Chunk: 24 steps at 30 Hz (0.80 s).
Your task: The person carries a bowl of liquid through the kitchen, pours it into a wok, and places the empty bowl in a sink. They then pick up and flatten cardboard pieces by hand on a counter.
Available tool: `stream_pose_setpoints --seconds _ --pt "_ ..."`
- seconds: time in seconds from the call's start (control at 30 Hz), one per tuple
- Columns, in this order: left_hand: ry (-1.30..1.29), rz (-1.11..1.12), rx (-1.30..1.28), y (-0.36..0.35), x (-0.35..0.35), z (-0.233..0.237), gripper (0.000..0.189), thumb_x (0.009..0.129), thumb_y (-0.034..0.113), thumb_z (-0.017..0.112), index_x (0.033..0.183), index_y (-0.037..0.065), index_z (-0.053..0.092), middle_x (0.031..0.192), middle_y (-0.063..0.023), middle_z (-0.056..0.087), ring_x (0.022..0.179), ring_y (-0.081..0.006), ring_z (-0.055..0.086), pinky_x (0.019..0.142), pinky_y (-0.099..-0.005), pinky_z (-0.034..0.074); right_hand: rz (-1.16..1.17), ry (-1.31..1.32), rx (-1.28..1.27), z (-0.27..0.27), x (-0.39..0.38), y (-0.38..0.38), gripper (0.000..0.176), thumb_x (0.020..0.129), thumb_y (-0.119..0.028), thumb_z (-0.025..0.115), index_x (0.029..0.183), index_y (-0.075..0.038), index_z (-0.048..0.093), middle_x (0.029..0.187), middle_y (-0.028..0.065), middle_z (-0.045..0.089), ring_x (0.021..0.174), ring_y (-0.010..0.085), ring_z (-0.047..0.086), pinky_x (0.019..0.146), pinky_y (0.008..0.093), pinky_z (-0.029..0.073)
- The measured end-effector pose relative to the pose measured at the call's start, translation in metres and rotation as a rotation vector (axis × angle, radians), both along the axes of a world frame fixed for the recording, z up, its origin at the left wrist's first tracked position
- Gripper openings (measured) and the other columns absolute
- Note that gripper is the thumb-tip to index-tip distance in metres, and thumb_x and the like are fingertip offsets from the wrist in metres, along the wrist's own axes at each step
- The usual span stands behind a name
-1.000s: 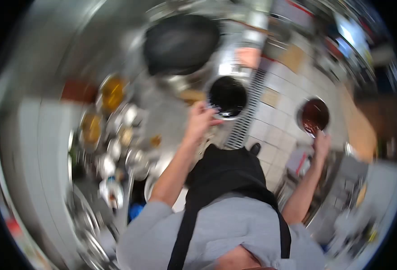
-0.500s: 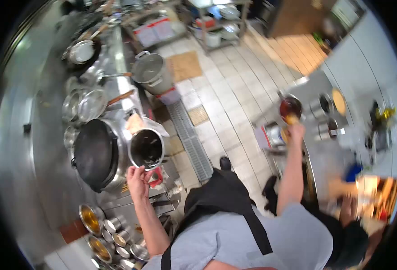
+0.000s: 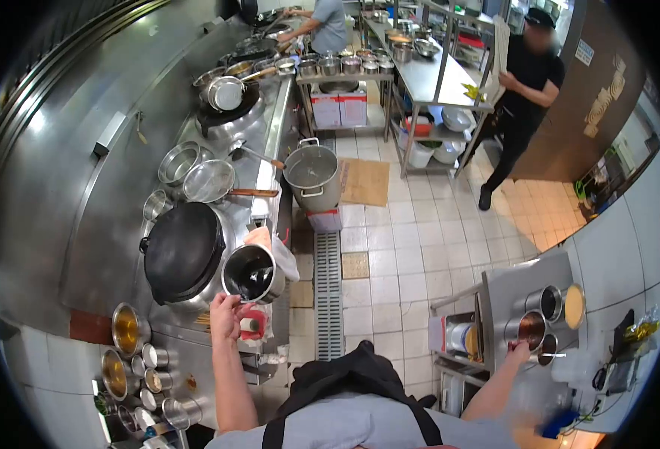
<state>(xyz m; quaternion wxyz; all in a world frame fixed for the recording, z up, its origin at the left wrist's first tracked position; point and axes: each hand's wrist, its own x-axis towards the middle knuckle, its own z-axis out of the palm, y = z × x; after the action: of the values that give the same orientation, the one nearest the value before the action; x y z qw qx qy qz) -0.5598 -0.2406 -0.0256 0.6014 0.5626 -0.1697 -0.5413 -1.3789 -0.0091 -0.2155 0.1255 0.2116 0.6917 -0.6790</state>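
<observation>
The left hand is pinching the near rim of the pot, its fingers closed on the metal edge. The pot is sitting just beyond the fingertips, with the wok lid to their left and a cloth past the pot. The right hand is reaching to a canister on the counter, fingertips touching its near rim. Whether they are gripping cannot be told. A second canister is standing just beyond those fingers.
</observation>
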Motion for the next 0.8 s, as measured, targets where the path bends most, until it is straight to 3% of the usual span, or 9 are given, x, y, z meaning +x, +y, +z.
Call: stream_pose_setpoints --seconds 0.17,0.27,0.37,0.43,0.57,0.7,0.8 --pt "0.001 0.048 -0.004 0.002 0.008 -0.004 0.011 0.089 -0.003 0.06 0.086 0.002 0.051 0.08 -0.0114 0.063 0.069 -0.029 0.072 0.061 -0.0306 0.064 -0.139 0.026 -0.27 -0.006 0.006 0.002 0.034 0.095 -0.036 0.063 0.084 -0.004 0.058 0.067 0.0097 0.057 0.057 0.0221 0.058 0.055 0.0384 0.057" --pt "0.015 0.083 -0.008 0.002 0.015 -0.011 0.011 0.089 -0.003 0.06 0.085 0.002 0.051 0.08 -0.0116 0.063 0.069 -0.0286 0.072 0.06 -0.0306 0.064 -0.02 -0.074 -0.128 0.046 0.07 -0.016 0.042 0.096 -0.045 0.063 0.089 -0.004 0.058 0.069 0.0089 0.059 0.054 0.0218 0.059 0.053 0.0363 0.057" --pt "0.021 0.106 -0.017 0.003 0.018 -0.016 0.012 0.089 -0.003 0.06 0.085 0.002 0.05 0.08 -0.0117 0.063 0.069 -0.0289 0.072 0.06 -0.0303 0.063 0.268 -0.204 -0.047 -0.019 0.088 -0.016 0.035 0.097 -0.039 0.064 0.092 -0.005 0.058 0.07 0.009 0.061 0.05 0.0211 0.058 0.048 0.036 0.056" --pt "0.022 0.124 -0.009 0.003 0.024 -0.02 0.011 0.089 -0.003 0.06 0.085 0.003 0.051 0.08 -0.0119 0.063 0.068 -0.0291 0.072 0.06 -0.0299 0.063 0.504 -0.24 0.014 -0.03 0.133 -0.032 0.027 0.096 -0.03 0.063 0.093 -0.004 0.058 0.073 0.01 0.062 0.052 0.0203 0.059 0.047 0.0368 0.056" --pt "0.015 0.102 0.007 -0.002 0.042 -0.031 0.013 0.089 -0.002 0.06 0.086 0.004 0.049 0.078 -0.0108 0.062 0.066 -0.0287 0.071 0.059 -0.0306 0.063 0.947 -0.113 0.195 -0.003 0.223 -0.082 0.018 0.095 -0.015 0.06 0.105 -0.001 0.059 0.079 0.0111 0.064 0.056 0.0191 0.061 0.049 0.0378 0.059" --pt "0.038 0.068 0.001 -0.006 0.072 -0.039 0.012 0.089 -0.003 0.058 0.089 0.002 0.048 0.083 -0.0153 0.064 0.065 -0.0282 0.072 0.057 -0.0316 0.063 1.165 -0.092 0.227 0.017 0.284 -0.119 0.028 0.095 -0.01 0.057 0.121 0.001 0.058 0.084 0.0139 0.067 0.058 0.0202 0.063 0.051 0.0373 0.06" --pt "0.008 0.039 0.007 -0.009 0.092 -0.04 0.008 0.09 -0.002 0.057 0.093 0.0 0.051 0.084 -0.0147 0.065 0.066 -0.0244 0.071 0.057 -0.0325 0.063 1.295 -0.108 0.213 0.022 0.323 -0.143 0.027 0.095 -0.012 0.058 0.118 0.002 0.059 0.087 0.0144 0.068 0.058 0.0206 0.063 0.051 0.0373 0.059"
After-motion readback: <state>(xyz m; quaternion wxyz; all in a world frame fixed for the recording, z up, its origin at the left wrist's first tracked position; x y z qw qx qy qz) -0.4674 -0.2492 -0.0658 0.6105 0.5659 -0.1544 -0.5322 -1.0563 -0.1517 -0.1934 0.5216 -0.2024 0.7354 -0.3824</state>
